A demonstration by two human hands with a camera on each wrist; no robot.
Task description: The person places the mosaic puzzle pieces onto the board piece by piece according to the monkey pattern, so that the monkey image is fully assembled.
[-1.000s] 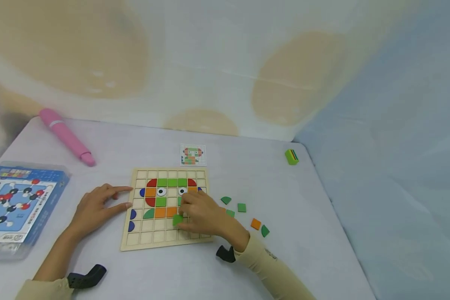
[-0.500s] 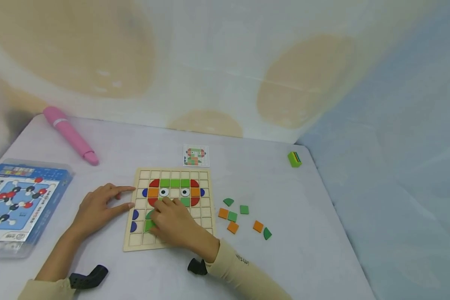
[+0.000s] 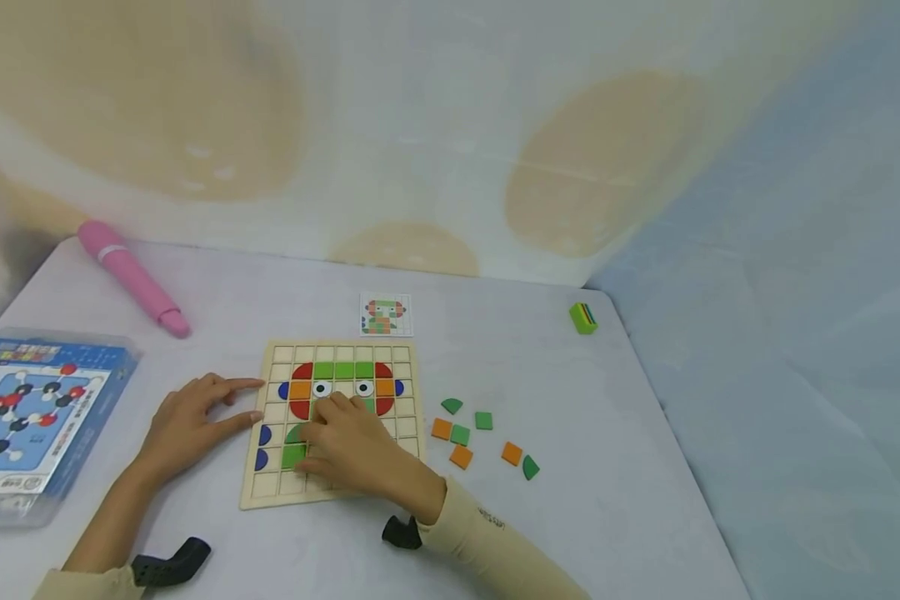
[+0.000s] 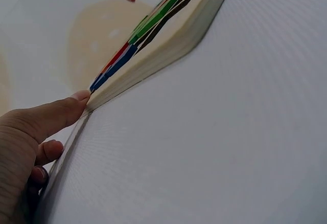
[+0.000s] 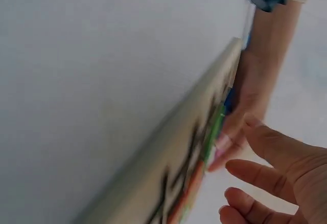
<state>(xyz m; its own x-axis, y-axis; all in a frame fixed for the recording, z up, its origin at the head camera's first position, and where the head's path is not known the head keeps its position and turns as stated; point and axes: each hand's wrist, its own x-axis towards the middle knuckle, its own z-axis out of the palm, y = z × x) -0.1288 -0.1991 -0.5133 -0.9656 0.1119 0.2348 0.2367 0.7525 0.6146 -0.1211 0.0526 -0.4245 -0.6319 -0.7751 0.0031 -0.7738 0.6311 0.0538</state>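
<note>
In the head view a wooden grid board (image 3: 266, 485) lies on the white table, with red, green, orange and blue pieces and two eye tiles forming a face. My left hand (image 3: 186, 427) touches its left edge with index finger and thumb stretched out; the left wrist view shows the thumb at that edge. Over the lower left of the board is my right hand (image 3: 360, 450), its fingertips beside a green square (image 3: 293, 457) in the grid. In the right wrist view, thumb and fingers (image 5: 255, 175) stand apart with nothing between them. The right hand hides some cells.
Loose green and orange pieces (image 3: 441, 428) lie right of the board. A small pattern card (image 3: 386, 327) is behind it. A pink tube-shaped object (image 3: 138, 283) and a boxed set (image 3: 37, 417) are at left. A small green striped block (image 3: 582, 318) sits at the far right.
The right hand has carried the green square leftward across the board, set it in a lower left cell, and let go. The left hand has stayed at the board's edge.
</note>
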